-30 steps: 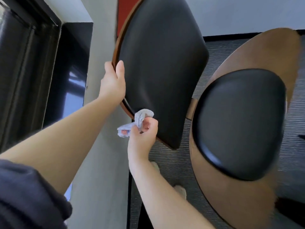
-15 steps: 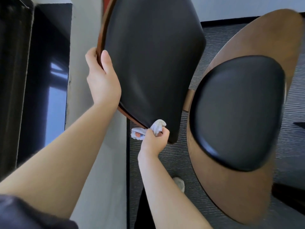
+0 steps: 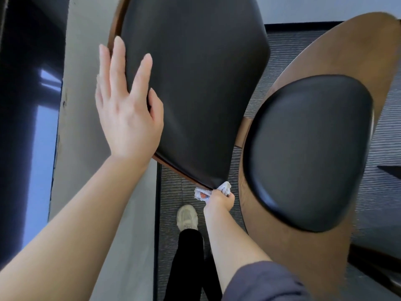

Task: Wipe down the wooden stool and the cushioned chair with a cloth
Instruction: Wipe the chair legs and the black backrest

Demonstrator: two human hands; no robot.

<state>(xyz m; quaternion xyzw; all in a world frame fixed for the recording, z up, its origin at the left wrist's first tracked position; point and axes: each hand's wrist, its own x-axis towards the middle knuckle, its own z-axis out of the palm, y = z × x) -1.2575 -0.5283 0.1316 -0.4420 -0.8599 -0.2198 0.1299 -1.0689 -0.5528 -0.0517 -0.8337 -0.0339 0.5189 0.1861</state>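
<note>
At the far left stands a dark glass panel [image 3: 26, 105], and just right of it a grey wall pillar [image 3: 86, 148] runs from top to bottom of the view. The person's left hand [image 3: 128, 118] is raised in front of the pillar. Its fingers are straight and spread, laid flat against the left edge of the black backrest pad [image 3: 195, 83] with nothing gripped. The index finger and thumb lie on the pad, and the other fingers reach along the brown wooden rim [image 3: 114, 25] behind it.

The backrest pad belongs to the cushioned chair [image 3: 325, 51], which fills the middle and right of the view and is seen from above. At the pad's lowest corner a crumpled pale cloth [image 3: 224, 187] with a small red mark is pressed against the seam where pad meets wood. The right hand [image 3: 220, 202] is clenched around the cloth from below, its forearm coming up out of a dark blue sleeve [image 3: 264, 283].

Below the cloth, a pale shoe [image 3: 187, 216] and a black trouser leg [image 3: 186, 263] stand on the grey ribbed carpet [image 3: 280, 46]. To the right lies the black seat pad [image 3: 308, 153], rounded and glossy, set in the chair's curved wooden shell.
</note>
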